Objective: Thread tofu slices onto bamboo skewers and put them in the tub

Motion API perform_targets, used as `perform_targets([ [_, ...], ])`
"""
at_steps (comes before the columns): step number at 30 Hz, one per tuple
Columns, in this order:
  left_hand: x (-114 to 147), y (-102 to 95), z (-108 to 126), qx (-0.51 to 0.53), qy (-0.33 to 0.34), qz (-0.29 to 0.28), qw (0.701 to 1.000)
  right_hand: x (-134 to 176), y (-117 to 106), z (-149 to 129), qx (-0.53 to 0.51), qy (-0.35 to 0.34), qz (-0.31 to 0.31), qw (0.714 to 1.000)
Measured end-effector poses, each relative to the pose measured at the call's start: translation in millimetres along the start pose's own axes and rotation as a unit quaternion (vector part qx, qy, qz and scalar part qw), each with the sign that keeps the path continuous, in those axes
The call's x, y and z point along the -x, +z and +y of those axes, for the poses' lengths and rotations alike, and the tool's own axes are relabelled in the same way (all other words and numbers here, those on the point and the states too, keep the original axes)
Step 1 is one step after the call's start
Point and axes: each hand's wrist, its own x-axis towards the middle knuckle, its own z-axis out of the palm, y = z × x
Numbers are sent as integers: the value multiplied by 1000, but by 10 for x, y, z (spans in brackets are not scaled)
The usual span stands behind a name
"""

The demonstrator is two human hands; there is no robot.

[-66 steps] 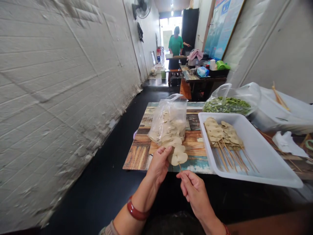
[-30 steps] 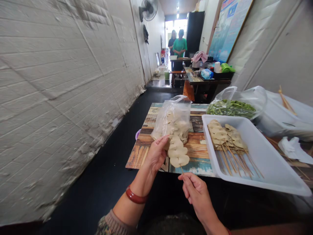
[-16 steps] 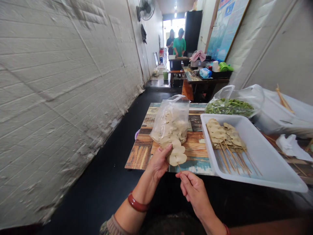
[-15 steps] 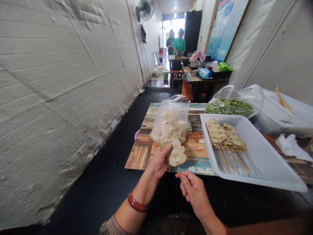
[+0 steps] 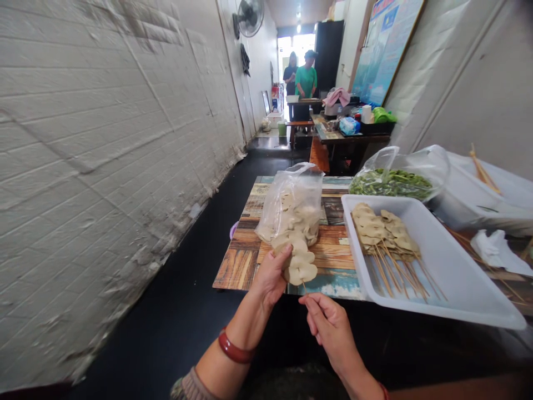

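Note:
Pale beige round slices, threaded one after another on a thin stick, form a skewer [image 5: 300,270] over the near edge of the wooden table. My left hand [image 5: 270,276] grips the slices from the left, thumb on top. Below them, my right hand [image 5: 328,322] pinches the lower end of the bamboo stick [image 5: 304,287]. Just beyond, a clear plastic bag [image 5: 283,194] holds more of these slices. To the right, finished skewers [image 5: 385,230] lie stacked in a white tray [image 5: 462,312], their bare sticks pointing toward me.
Behind the tray sits a clear bag of green vegetables [image 5: 391,184]. Another white tub [image 5: 470,194] with sticks and a crumpled white tissue [image 5: 497,250] are at the right. A brick wall [image 5: 104,166] runs along the left. Two people [image 5: 305,80] stand far back.
Both hands stay nearly in place on the skewer; the slices have tilted or shifted very slightly. The rest of the scene looks the same.

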Motion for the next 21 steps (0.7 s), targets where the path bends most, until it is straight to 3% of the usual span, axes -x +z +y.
perform_targets([
  [21,-17,-41,-1,3,6,-3,1000,17,23,-41,-24,8,6,1000],
])
